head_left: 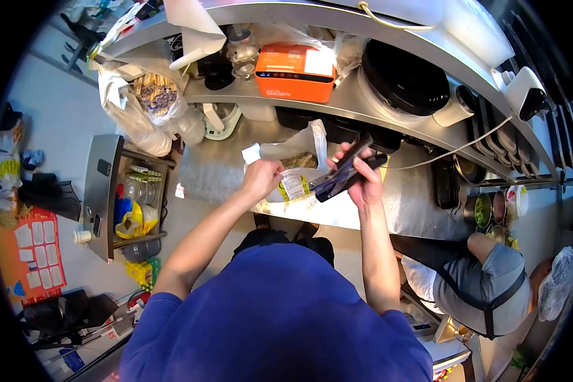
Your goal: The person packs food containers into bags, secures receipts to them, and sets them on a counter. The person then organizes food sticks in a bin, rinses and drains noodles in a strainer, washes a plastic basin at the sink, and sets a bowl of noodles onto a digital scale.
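A clear plastic bag with a yellow and white label stands on the steel worktop in front of me, something brownish inside it. My left hand is closed, pinching the bag's left edge near the label. In my right hand is a black two-armed clamp tool, its arms spread apart. The tool's tip reaches the bag's right side, close to the label.
An orange box and a round black appliance sit on the shelf above the worktop. A kitchen scale stands at the back left. At right, a person in a grey shirt is close by. A white cable hangs across.
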A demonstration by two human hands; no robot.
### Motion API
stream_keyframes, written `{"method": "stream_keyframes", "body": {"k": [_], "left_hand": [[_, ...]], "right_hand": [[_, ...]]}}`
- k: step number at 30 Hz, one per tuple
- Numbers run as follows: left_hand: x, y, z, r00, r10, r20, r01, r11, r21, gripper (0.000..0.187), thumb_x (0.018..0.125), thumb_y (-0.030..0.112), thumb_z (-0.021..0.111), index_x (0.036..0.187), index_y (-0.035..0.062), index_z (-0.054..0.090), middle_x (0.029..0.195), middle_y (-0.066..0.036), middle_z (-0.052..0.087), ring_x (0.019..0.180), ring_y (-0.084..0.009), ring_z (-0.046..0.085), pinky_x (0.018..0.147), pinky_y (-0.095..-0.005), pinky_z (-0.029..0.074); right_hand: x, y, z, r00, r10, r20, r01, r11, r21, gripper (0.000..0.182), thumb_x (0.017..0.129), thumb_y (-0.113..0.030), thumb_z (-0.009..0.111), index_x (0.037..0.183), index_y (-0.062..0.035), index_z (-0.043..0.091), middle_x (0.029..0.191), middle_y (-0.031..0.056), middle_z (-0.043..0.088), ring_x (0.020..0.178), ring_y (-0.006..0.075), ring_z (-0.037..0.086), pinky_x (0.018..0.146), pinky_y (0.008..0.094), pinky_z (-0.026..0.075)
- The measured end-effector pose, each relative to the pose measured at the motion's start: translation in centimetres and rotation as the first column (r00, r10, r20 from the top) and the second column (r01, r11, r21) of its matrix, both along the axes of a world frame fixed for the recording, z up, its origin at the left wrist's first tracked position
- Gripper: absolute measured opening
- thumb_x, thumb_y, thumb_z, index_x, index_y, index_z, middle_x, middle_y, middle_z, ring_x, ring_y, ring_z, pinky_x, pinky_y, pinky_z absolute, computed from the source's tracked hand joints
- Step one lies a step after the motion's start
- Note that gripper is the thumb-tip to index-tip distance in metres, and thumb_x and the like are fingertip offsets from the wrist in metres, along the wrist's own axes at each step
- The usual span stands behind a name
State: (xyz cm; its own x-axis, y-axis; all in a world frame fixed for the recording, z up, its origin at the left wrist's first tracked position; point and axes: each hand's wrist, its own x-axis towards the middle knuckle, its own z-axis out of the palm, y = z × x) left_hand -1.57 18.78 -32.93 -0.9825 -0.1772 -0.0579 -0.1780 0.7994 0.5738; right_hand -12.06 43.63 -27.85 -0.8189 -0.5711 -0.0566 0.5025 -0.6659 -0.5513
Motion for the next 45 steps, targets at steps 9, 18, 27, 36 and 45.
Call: {"method": "stream_keyframes", "body": {"k": [9, 18, 27, 36, 45], "left_hand": [[-0.2, -1.1, 0.4, 0.999, -0.041, 0.016, 0.042, 0.998, -0.037, 0.010, 0.075, 0.017, 0.070, 0.079, 0.0074, 0.072, 0.073, -0.014, 0.069, 0.071, -0.0330, 0.068, 0.067, -0.0436, 0.053], [-0.4, -1.9, -0.1, 0.999, 0.001, 0.036, -0.002, 1.000, 0.022, 0.008, 0.075, 0.015, 0.070, 0.078, 0.0078, 0.072, 0.076, -0.015, 0.069, 0.075, -0.0336, 0.068, 0.071, -0.0446, 0.054], [-0.5, -2.2, 0.4, 0.999, 0.012, 0.046, -0.015, 0.998, 0.068, 0.008, 0.074, 0.014, 0.070, 0.078, 0.0087, 0.073, 0.077, -0.015, 0.070, 0.076, -0.0338, 0.069, 0.071, -0.0445, 0.055], [0.5, -0.5, 0.0, 0.989, -0.145, 0.000, 0.144, 0.989, 0.031, 0.011, 0.079, 0.016, 0.067, 0.078, 0.0051, 0.069, 0.076, -0.018, 0.068, 0.074, -0.0384, 0.066, 0.069, -0.0484, 0.053], [5.2, -2.0, 4.4, 0.781, 0.485, -0.393, -0.437, 0.875, 0.211, 0.049, 0.075, 0.032, 0.085, 0.095, 0.0018, 0.051, 0.088, -0.010, 0.051, 0.078, -0.0234, 0.051, 0.070, -0.0369, 0.044]], "right_hand": [[-0.8, -10.7, 2.6, 0.892, -0.056, -0.449, 0.213, 0.927, 0.308, 0.031, 0.094, -0.017, 0.059, 0.119, -0.0007, 0.052, 0.098, 0.0099, 0.064, 0.083, 0.0162, 0.063, 0.078, 0.0303, 0.053], [1.5, -13.7, 0.1, 0.797, -0.050, -0.602, 0.363, 0.836, 0.411, 0.032, 0.093, -0.016, 0.061, 0.118, 0.0000, 0.050, 0.093, 0.0079, 0.062, 0.080, 0.0130, 0.060, 0.075, 0.0274, 0.050], [2.3, -15.0, -3.2, 0.786, 0.015, -0.618, 0.390, 0.764, 0.515, 0.023, 0.094, -0.016, 0.062, 0.109, -0.0011, 0.054, 0.088, 0.0067, 0.062, 0.076, 0.0132, 0.061, 0.071, 0.0276, 0.050], [2.5, -13.9, -4.3, 0.554, 0.097, -0.827, 0.700, 0.483, 0.526, 0.025, 0.088, -0.019, 0.069, 0.093, -0.0003, 0.054, 0.073, 0.0057, 0.060, 0.064, 0.0133, 0.057, 0.058, 0.0302, 0.046], [3.5, 2.5, 1.8, 0.686, -0.295, -0.664, 0.687, 0.564, 0.459, 0.047, 0.088, -0.015, 0.063, 0.129, 0.0000, 0.044, 0.108, 0.0136, 0.063, 0.093, 0.0207, 0.064, 0.085, 0.0353, 0.052]]}}
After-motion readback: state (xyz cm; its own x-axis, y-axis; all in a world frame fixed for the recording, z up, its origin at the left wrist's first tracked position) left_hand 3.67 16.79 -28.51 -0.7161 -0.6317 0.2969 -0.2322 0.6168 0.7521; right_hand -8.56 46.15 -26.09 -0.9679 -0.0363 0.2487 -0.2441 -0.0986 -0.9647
